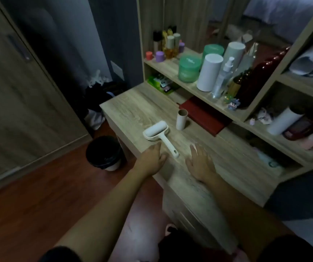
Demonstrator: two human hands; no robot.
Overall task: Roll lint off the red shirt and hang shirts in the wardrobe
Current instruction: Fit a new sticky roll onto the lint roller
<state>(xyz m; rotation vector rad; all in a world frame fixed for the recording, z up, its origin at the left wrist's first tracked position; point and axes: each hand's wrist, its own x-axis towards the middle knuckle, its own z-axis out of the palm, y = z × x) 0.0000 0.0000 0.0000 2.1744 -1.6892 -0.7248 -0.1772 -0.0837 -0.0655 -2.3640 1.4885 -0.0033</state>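
My left hand [153, 158] is open at the desk [133, 110] edge, fingers just beside the roller [158, 132] handle, and it holds nothing. My right hand [199, 163] rests flat and open on the desk, on the other side of the handle. The roller lies on the desk near a tube [181, 119]. I cannot find the red shirt with certainty, so I judge that the rolling and the hanging are both still left.

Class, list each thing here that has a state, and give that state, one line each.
Lint roller: lying on the desk, not held.
Cardboard tube: standing upright.
Left hand: open, beside the roller's handle.
Right hand: open, over the desk.
Bin: upright, lined.
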